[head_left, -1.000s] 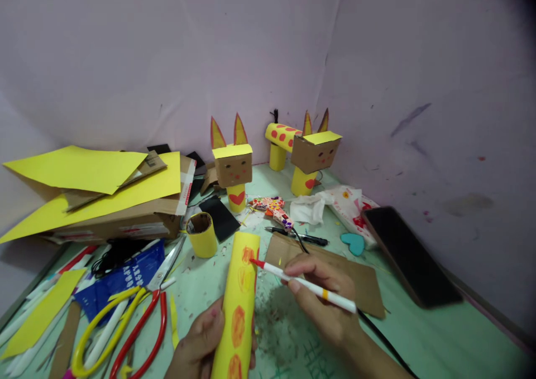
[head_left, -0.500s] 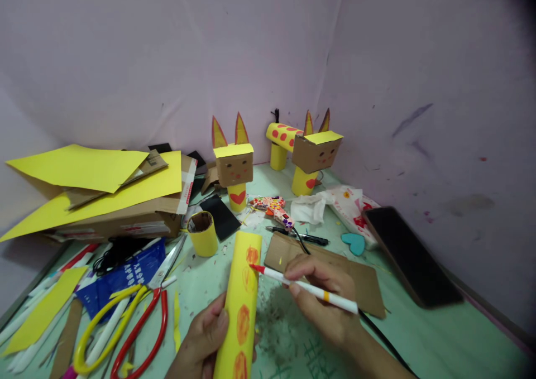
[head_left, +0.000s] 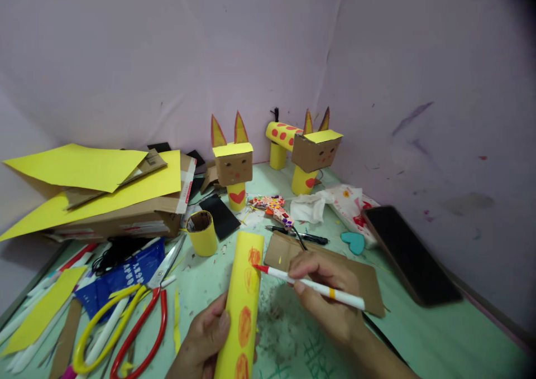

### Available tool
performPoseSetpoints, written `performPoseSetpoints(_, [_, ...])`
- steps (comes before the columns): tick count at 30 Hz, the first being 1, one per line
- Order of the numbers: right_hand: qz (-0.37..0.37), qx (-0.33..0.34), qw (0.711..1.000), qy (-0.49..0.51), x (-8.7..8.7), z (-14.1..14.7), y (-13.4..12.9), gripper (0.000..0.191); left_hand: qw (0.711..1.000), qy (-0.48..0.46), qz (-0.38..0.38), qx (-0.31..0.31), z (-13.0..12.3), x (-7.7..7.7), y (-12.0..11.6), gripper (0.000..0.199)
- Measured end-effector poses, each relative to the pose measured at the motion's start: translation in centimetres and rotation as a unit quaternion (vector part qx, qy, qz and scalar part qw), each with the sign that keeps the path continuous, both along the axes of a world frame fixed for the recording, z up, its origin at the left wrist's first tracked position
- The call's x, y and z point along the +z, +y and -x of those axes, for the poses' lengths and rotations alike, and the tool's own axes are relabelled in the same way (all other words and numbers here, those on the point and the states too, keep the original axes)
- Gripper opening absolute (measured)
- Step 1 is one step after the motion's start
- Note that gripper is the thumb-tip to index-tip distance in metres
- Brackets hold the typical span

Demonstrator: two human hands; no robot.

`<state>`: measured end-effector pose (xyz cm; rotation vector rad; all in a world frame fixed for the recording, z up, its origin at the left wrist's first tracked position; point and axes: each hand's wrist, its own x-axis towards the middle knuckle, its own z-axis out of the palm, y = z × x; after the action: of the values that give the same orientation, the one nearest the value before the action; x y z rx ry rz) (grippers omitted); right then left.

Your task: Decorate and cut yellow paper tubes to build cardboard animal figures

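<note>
At the far left, yellow sheets (head_left: 79, 167) lie stacked over a cardboard box (head_left: 146, 225). In front of them are a yellow paper strip (head_left: 48, 309), a blue packet (head_left: 134, 270) and scissors (head_left: 156, 282) with one yellow handle and one red, the handles spread apart. A short yellow tube (head_left: 203, 240) stands upright just beside a piece of black card (head_left: 220, 217).

The left hand (head_left: 205, 334) is closed around the lower part of a long yellow tube (head_left: 238, 306), which is marked with a row of scribbled orange-red spots and leans slightly right at its top. Behind it stands a figure with a cardboard head (head_left: 233, 169), its ears pointed and a red heart below.

The right hand (head_left: 329, 295) pinches a white marker (head_left: 320, 288) between thumb and fingers — its red tip is at the tube's upper spots, though I cannot tell whether it touches. Beyond lie a flower-patterned glue gun (head_left: 274, 209) and a black pen (head_left: 310, 238); behind them stands a spotted figure (head_left: 316, 153).

A cardboard piece (head_left: 368, 284) lies beside the right hand — farther right are a teal heart (head_left: 353, 243) and a phone (head_left: 408, 253).
</note>
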<state>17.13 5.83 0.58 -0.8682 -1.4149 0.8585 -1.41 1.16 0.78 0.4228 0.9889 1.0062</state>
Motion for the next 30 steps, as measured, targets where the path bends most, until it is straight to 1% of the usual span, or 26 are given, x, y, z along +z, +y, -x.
performPoseSetpoints(6, [-0.01,-0.023,0.999,-0.03,0.2,0.1,-0.1,0.011,1.0,0.01,0.002,-0.001,0.0,-0.2,0.0,0.03])
performPoseSetpoints(11, [0.012,-0.046,0.997,-0.056,0.2,0.1,-0.2,0.006,1.0,0.018,-0.005,0.006,0.0,-0.5,-0.1,0.035])
performPoseSetpoints(15, [0.035,-0.05,0.997,-0.048,0.1,0.3,-0.3,0.005,1.0,0.014,-0.014,-0.003,0.0,-0.7,0.0,0.025])
performPoseSetpoints(21, [0.047,-0.065,0.996,-0.048,0.0,0.3,-0.3,0.006,1.0,0.008,-0.009,-0.006,0.3,-1.8,0.2,0.03])
performPoseSetpoints(24, [0.037,-0.061,0.996,-0.059,0.2,0.3,-0.3,0.006,1.0,0.011,-0.017,-0.011,0.4,-2.2,0.1,0.03])
performPoseSetpoints(26, [0.021,-0.055,0.997,-0.059,0.5,0.2,-0.3,0.006,1.0,0.003,-0.019,-0.004,0.4,-2.2,0.0,0.03])
performPoseSetpoints(28, [0.009,-0.052,0.997,-0.05,0.6,0.2,-0.3,0.007,1.0,0.003,-0.012,0.003,0.4,-1.8,-0.1,0.033])
performPoseSetpoints(30, [0.021,-0.051,0.997,-0.045,0.6,0.2,-0.3,0.006,1.0,0.011,0.003,0.008,0.2,-1.2,-0.2,0.037])
